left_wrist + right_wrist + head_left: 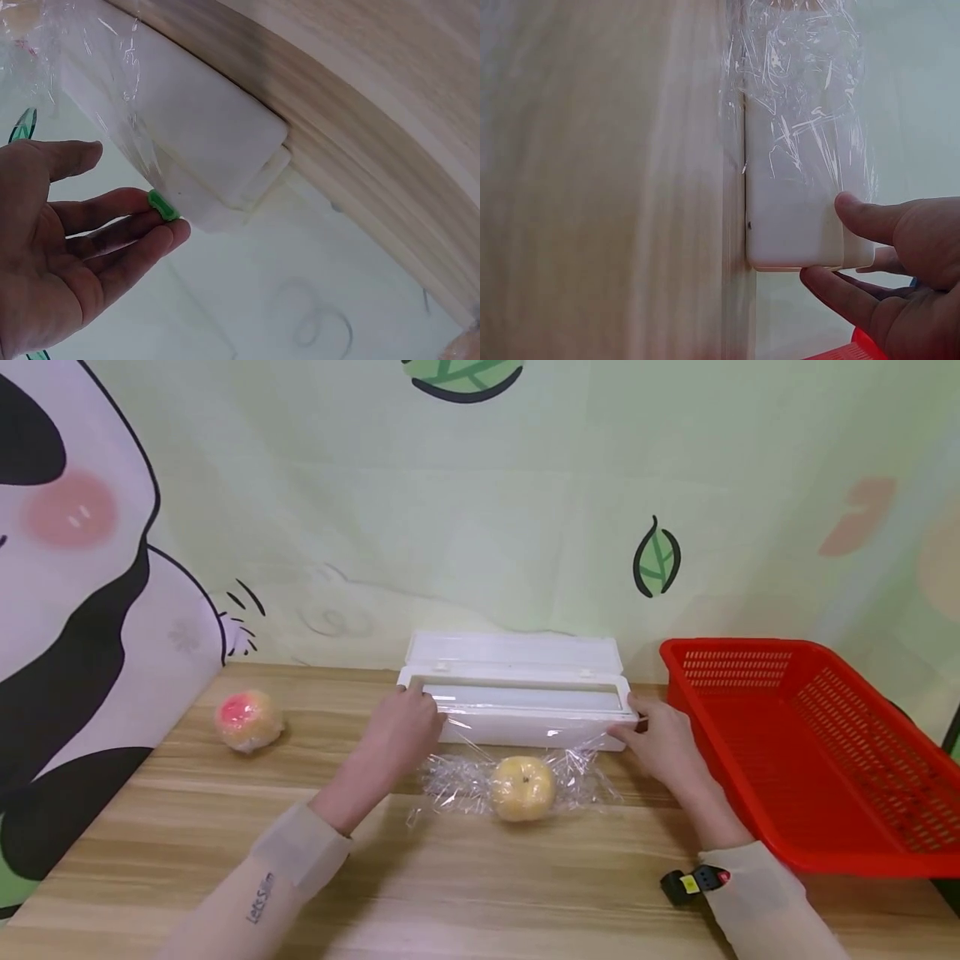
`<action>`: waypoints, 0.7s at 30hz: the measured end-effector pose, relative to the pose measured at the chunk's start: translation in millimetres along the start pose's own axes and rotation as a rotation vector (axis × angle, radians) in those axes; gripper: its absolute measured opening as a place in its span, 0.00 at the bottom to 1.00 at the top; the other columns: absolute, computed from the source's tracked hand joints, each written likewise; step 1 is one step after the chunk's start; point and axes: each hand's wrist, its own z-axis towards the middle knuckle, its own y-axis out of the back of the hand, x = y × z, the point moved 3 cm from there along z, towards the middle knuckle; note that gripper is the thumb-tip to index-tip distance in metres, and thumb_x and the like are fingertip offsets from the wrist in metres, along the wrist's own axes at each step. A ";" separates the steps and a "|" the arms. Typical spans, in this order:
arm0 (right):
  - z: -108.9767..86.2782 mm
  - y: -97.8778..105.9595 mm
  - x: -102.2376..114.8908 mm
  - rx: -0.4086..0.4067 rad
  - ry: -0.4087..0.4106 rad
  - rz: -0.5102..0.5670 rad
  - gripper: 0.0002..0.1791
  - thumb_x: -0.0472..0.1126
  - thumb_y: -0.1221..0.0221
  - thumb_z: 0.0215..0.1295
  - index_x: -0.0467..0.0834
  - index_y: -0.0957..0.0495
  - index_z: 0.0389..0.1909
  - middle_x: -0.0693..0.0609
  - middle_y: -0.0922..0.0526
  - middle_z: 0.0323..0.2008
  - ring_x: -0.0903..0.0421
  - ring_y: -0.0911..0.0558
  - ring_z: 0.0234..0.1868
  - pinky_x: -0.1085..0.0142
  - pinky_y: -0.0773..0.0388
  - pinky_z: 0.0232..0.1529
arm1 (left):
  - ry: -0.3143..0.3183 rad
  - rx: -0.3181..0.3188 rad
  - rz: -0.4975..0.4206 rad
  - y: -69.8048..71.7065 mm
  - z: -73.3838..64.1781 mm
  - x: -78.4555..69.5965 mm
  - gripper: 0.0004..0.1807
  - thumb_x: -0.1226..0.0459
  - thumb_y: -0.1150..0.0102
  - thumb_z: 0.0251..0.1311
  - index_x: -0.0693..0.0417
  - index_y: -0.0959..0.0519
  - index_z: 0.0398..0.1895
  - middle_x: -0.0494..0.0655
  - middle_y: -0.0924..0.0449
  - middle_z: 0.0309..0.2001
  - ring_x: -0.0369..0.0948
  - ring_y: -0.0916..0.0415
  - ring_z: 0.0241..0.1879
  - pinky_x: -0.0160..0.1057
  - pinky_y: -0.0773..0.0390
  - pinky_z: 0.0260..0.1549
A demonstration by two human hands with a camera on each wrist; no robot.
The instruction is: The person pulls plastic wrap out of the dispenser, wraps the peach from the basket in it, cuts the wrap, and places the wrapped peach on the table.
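A white cling film dispenser (pixel 525 731) lies on the table with its lid (pixel 517 652) raised at the back. My left hand (pixel 402 727) is at its left end. In the left wrist view those fingertips touch a small green slider (pixel 163 206) on the dispenser's edge, the thumb standing apart. My right hand (pixel 663 739) grips the right end, its thumb on the front face and the fingers around the end. Clear cling film (pixel 457 785) hangs from the front of the dispenser and spreads around a round yellow fruit (pixel 523 789) on the table.
Toward the table's left edge sits a pink-and-yellow fruit (pixel 249 721) wrapped in film. A red plastic basket (pixel 750 777) stands on the right, close beside my right forearm. Behind the table hangs a pale green printed cloth (pixel 480 527).
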 end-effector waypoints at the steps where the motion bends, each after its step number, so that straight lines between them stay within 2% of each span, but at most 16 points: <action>1: -0.2 -1.1 0.5 0.000 -0.001 0.002 0.33 0.40 0.31 0.67 0.33 0.29 0.69 0.35 0.17 0.51 0.45 0.22 0.40 0.63 0.21 0.35 | -0.013 0.010 0.012 -0.3 -0.6 1.7 0.20 0.58 0.41 0.73 0.65 0.17 0.28 0.58 0.22 0.36 0.52 0.23 0.36 0.47 0.16 0.34; 3: -0.2 -3.3 1.3 0.000 0.003 0.001 0.34 0.40 0.31 0.67 0.33 0.29 0.70 0.34 0.18 0.52 0.44 0.22 0.41 0.63 0.21 0.36 | -0.003 0.029 0.010 -0.7 -3.0 5.9 0.19 0.59 0.42 0.74 0.66 0.17 0.29 0.59 0.21 0.36 0.51 0.23 0.37 0.47 0.16 0.35; 7: 0.8 -6.0 3.6 -0.012 0.036 0.004 0.34 0.39 0.31 0.67 0.31 0.30 0.69 0.33 0.18 0.52 0.44 0.21 0.41 0.62 0.21 0.35 | 0.029 0.020 -0.010 -2.6 -8.3 15.1 0.19 0.59 0.41 0.73 0.68 0.17 0.30 0.60 0.20 0.38 0.52 0.21 0.37 0.48 0.16 0.37; 11: 0.9 -2.7 2.7 -0.030 0.057 -0.005 0.32 0.38 0.31 0.66 0.31 0.28 0.68 0.33 0.17 0.51 0.44 0.22 0.40 0.60 0.21 0.35 | 0.109 0.028 -0.174 -2.8 -9.7 19.5 0.21 0.57 0.42 0.74 0.68 0.20 0.31 0.63 0.22 0.43 0.55 0.20 0.37 0.52 0.16 0.37; 14: 0.5 -0.8 1.5 -0.025 0.057 -0.012 0.32 0.37 0.31 0.66 0.32 0.29 0.69 0.34 0.17 0.52 0.44 0.22 0.40 0.60 0.21 0.36 | 0.159 0.038 -0.245 -1.5 -8.8 18.6 0.23 0.54 0.45 0.75 0.65 0.21 0.27 0.63 0.22 0.45 0.55 0.21 0.39 0.52 0.16 0.38; 18: 0.5 -0.4 2.2 -0.014 0.069 -0.024 0.33 0.38 0.32 0.67 0.31 0.30 0.70 0.33 0.18 0.53 0.43 0.22 0.42 0.59 0.21 0.37 | 0.242 0.018 -0.306 3.4 -9.2 18.9 0.27 0.53 0.45 0.75 0.60 0.26 0.18 0.62 0.22 0.41 0.53 0.23 0.35 0.51 0.18 0.33; 21: -0.5 -0.2 2.2 -0.015 0.072 -0.029 0.33 0.38 0.32 0.67 0.31 0.30 0.69 0.33 0.18 0.53 0.43 0.23 0.42 0.59 0.21 0.37 | 0.252 -0.026 -0.336 9.1 -8.5 17.9 0.24 0.53 0.42 0.73 0.62 0.24 0.22 0.62 0.23 0.41 0.52 0.25 0.34 0.50 0.19 0.33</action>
